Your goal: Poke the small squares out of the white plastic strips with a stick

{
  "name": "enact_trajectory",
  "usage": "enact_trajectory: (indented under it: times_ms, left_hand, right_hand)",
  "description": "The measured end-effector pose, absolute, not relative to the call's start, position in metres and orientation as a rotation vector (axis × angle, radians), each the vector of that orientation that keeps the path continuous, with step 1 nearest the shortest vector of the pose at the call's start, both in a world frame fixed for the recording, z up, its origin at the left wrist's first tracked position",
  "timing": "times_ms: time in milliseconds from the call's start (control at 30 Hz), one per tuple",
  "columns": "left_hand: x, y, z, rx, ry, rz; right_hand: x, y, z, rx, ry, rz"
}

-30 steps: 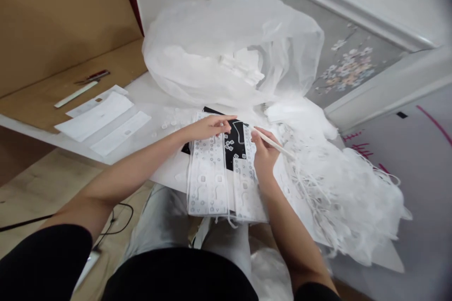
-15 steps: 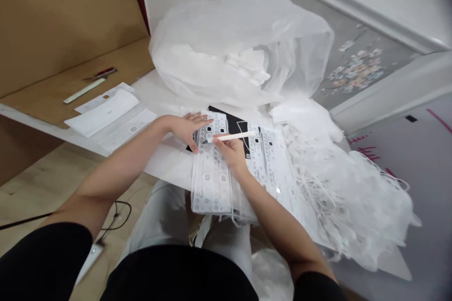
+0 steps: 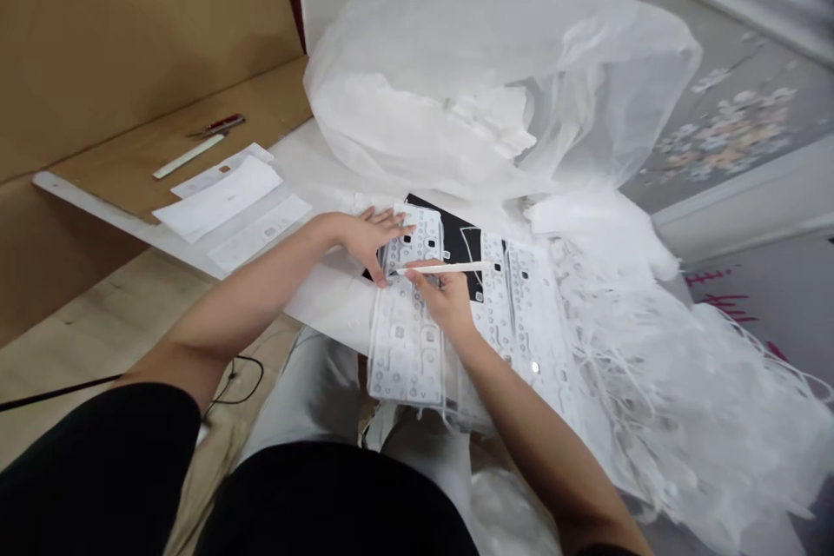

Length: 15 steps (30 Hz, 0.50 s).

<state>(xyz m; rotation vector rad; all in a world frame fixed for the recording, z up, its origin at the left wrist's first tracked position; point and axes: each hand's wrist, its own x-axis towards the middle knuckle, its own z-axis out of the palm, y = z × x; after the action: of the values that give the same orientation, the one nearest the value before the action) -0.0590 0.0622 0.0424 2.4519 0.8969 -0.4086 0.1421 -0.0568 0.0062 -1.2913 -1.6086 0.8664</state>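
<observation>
My left hand (image 3: 374, 239) lies with fingers spread on the upper left of a translucent printed sheet (image 3: 407, 356), which shows rows of small round marks and dark squares. In my right hand (image 3: 446, 300) is a slim white pen-shaped tool (image 3: 466, 267), its dark, narrow tip pointing left at the sheet near my left thumb. Whether the tip touches the sheet, I cannot tell. Under the sheet's upper part lies a black board (image 3: 461, 236). The sheet's lower end hangs past the table edge, above my lap. More printed sheets (image 3: 531, 304) lie right of my right hand.
A large translucent plastic bag (image 3: 404, 61) stands behind the board. At right is a heap of white stringy scraps (image 3: 704, 417). Cut white sheets (image 3: 218, 198), a pale green strip (image 3: 188, 156) and a red-handled tool (image 3: 225, 122) lie at left near a cardboard panel (image 3: 149, 26).
The view has shifted, so the scene sits further right. My right hand and the white tool have moved slightly down along the sheet. My left hand keeps its place on it.
</observation>
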Motion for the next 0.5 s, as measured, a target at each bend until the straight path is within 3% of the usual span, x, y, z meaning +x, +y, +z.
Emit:
enact_trajectory:
  times_ms: [167, 500]
  left_hand:
    - [-0.0598, 0.0623, 0.0397, 2.458, 0.899, -0.377]
    - [-0.0597, 0.0585, 0.0383, 2.466, 1.135, -0.441]
  right_hand:
    - [0.1408, -0.0591, 0.0053, -1.254, -1.674, 0.795]
    - [0.1365, -0.0607, -0.0021, -1.128, -2.165, 0.283]
